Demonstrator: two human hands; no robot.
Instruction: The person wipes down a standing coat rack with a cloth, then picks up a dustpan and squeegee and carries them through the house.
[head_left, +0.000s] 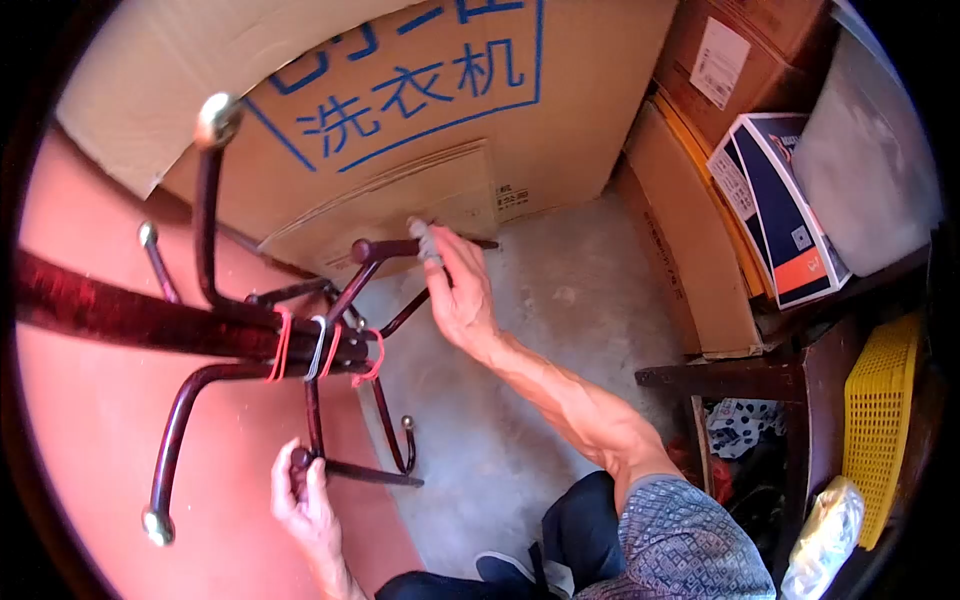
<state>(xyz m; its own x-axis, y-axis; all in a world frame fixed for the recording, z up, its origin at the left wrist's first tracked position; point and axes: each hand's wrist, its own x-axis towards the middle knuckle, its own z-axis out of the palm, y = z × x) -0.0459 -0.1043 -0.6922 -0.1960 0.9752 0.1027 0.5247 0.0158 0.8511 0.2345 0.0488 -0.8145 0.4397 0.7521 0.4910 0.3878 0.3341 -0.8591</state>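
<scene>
A dark red tubular coat rack lies tilted across the left, its pole running in from the left edge. Curved hooks branch from it, several with shiny ball tips. Red and pale ties loop around the pole near its end. My left hand has its thumb and fingers closed around a rounded tube end at the lower part of the rack. Farther up, my right hand closes its fingers on another tube of the rack. Something greyish covers a fingertip there; I cannot tell what it is.
A large cardboard box with blue characters stands ahead. Stacked boxes and a navy-and-white box line the right. Below are a dark wooden stand, a yellow plastic basket and a plastic-wrapped bundle. A pink wall borders the left.
</scene>
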